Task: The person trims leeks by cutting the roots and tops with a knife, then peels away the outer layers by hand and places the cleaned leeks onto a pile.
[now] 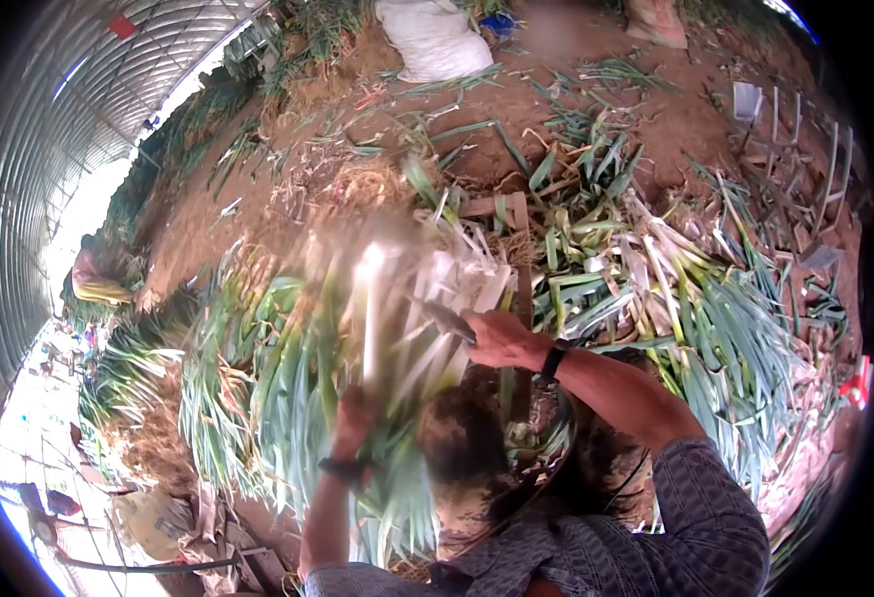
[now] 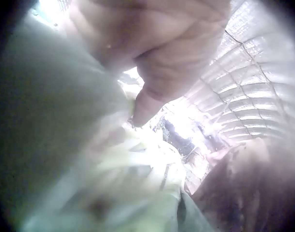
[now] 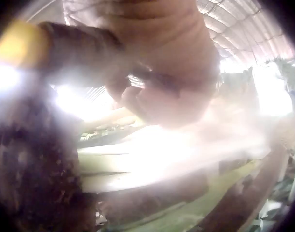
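My left hand (image 1: 354,420), blurred in the head view, grips a leek (image 1: 372,313) by its green part, with the white shaft pointing away from me. In the left wrist view, the thumb (image 2: 147,104) of that hand hangs beside broad, blurred green leaves (image 2: 56,125). My right hand (image 1: 504,340) holds a knife (image 1: 445,318), its grey blade reaching left toward the white shafts. Its dark handle (image 3: 80,46) with a yellow end shows in the right wrist view, fingers curled round it. Below that hand lie white leek shafts (image 3: 104,169), washed out by glare.
Leek heaps lie to the left (image 1: 288,378) and right (image 1: 725,328). A wooden board (image 1: 521,259) stands ahead between trimmed leaves. My camouflage-covered knees (image 1: 467,448) are close below the hands. A white sack (image 1: 437,40) rests on bare soil farther off, under a ribbed tunnel roof (image 1: 19,199).
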`<act>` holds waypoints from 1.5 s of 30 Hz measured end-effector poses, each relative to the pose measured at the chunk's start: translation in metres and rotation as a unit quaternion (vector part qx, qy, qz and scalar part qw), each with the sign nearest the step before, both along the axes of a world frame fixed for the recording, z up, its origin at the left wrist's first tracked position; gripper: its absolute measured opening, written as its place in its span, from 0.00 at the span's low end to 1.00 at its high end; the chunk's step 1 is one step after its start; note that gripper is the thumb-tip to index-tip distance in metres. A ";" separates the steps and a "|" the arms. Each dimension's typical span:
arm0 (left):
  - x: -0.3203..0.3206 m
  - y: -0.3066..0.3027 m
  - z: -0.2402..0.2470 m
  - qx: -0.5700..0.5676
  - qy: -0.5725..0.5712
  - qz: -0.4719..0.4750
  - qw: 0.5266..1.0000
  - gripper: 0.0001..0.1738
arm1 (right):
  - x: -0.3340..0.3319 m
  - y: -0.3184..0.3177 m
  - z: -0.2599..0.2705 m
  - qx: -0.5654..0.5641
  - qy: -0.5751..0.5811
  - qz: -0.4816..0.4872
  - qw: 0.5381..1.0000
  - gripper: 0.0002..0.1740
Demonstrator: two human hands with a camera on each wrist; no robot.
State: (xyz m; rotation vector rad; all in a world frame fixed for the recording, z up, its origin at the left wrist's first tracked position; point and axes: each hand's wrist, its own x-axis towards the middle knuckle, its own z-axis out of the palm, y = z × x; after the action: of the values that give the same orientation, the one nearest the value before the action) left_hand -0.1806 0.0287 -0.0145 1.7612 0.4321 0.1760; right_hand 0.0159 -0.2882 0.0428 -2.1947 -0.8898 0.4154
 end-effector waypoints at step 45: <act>-0.020 -0.049 0.029 0.384 0.164 -0.136 0.898 0.25 | 0.010 0.002 0.019 -0.127 0.032 0.033 0.991 0.14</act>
State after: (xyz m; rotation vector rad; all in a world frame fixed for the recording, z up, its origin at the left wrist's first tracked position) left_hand -0.2007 -0.0202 0.0147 2.6302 0.3717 -0.1865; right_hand 0.0256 -0.2865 0.0621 -2.3700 -0.9196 0.6596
